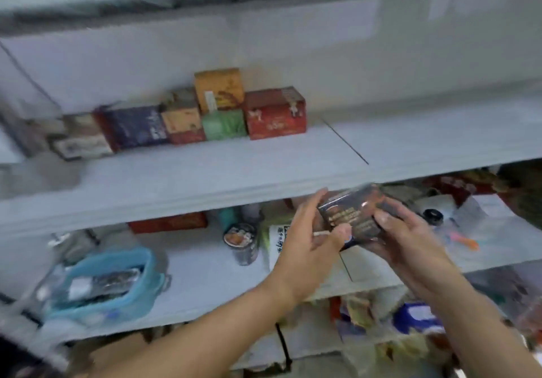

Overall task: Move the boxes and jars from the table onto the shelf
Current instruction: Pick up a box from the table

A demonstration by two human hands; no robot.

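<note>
Both hands hold a dark box [349, 216] in front of the shelving, just under the front edge of the upper shelf [205, 172]. It is glossy and nearly black, with gold lettering and a reddish picture, blurred. The left hand [311, 240] lays its fingers [316, 199] up the box's left side, thumb on the near face. The right hand [410, 240] curls round the right end, pinching it.

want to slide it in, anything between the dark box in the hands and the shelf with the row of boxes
Nothing visible. The dark box sits just below the front edge of the shelf; the surface right of the red box is bare.
</note>
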